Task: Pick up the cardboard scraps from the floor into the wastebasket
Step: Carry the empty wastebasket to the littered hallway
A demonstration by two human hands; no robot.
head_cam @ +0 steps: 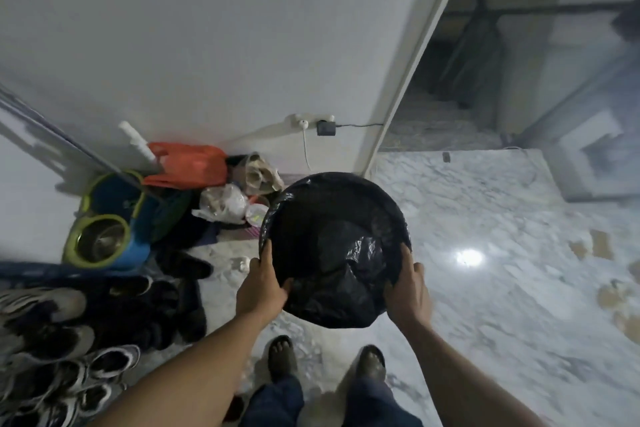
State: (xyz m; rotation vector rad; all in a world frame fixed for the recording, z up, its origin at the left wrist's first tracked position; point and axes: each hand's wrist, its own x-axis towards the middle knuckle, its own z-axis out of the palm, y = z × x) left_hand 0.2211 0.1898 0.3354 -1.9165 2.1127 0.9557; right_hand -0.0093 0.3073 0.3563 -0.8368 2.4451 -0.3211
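A round wastebasket (332,218) lined with a black plastic bag is held in front of me, above the marble floor. My left hand (263,288) grips its near-left rim and my right hand (408,291) grips its near-right rim. Several brown cardboard scraps (601,244) lie on the floor at the far right, apart from the basket; more scraps (613,298) sit near the right edge. The inside of the basket looks dark, and I cannot tell what it contains.
A blue-and-green mop bucket (110,229) stands at left by an orange bag (190,165) and other bags against the wall. Rows of shoes (69,340) fill the lower left. A doorway (450,97) opens at the upper right. My feet (325,360) stand below the basket.
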